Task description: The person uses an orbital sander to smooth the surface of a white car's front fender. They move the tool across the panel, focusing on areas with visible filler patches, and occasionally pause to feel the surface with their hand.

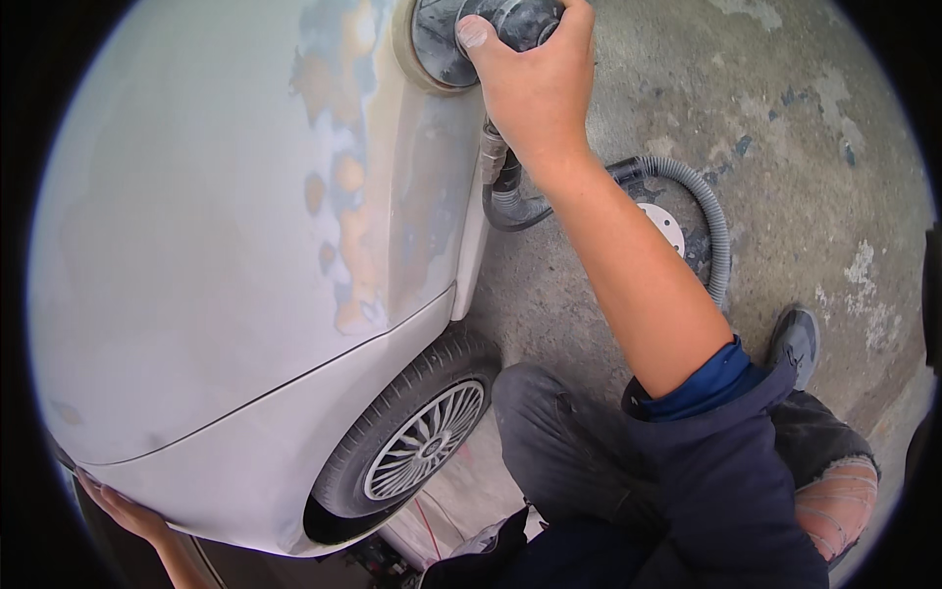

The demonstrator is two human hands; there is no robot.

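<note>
Black orbital sander [439, 44] sits beneath the right hand [535, 83], fingers clasped round it, presumably for control; left hand [130, 514], grip unclear, touches car bodywork [216, 255], perhaps bracing.

The sander [442, 44] ran off the top of the frame.
The fingers of the right hand [535, 79], apart from the thumb [474, 34], were largely hidden or cut off there. Right of centre, the right forearm [628, 265] covered part of the grey hose [720, 236] and of the perforated white disc [655, 218]. At lower left, the fingers of the left hand [132, 515] faded into the dim rim, their hold unclear. The car body [196, 245] was cropped at the top edge.
</note>
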